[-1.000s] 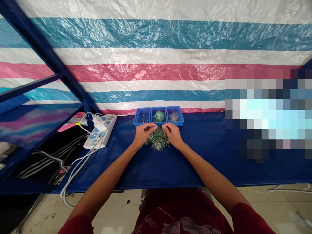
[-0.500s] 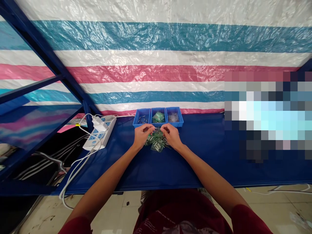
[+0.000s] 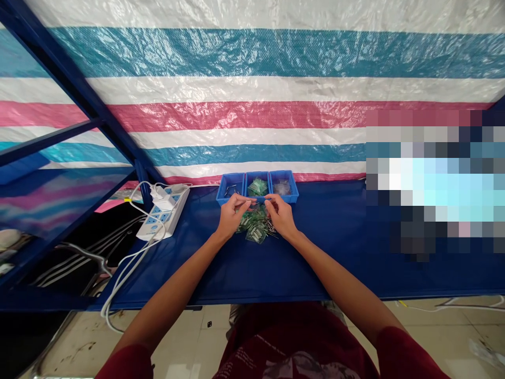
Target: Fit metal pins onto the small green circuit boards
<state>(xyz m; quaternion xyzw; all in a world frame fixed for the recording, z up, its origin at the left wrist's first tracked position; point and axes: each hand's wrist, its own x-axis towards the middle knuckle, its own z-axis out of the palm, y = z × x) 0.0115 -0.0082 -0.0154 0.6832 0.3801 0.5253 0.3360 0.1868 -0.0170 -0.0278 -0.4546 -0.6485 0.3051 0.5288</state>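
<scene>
My left hand (image 3: 231,216) and my right hand (image 3: 282,217) meet closely above a pile of small greenish clear packets (image 3: 256,233) and thin metal pins (image 3: 271,227). Thumb and fingers of the left hand are pinched together, pointing right. The right hand's thumb and fingertips also come together, facing left. Whatever lies between the fingertips is too small to make out. Just behind the hands stands a row of joined blue bins: the left bin (image 3: 220,192) has a few metal pins, the middle one green packets (image 3: 258,187), the right one clear packets (image 3: 282,187).
A white power strip (image 3: 168,216) with plugs and white cables (image 3: 130,263) lies on the blue table (image 3: 335,252) to the left. Blue frame bars (image 3: 94,110) rise at the left. A striped sheet (image 3: 252,116) hangs behind. An area at right is pixelated.
My hands have lifted slightly off the pile toward the bins, and the fingers are straighter than before. The view has tipped down a little.
</scene>
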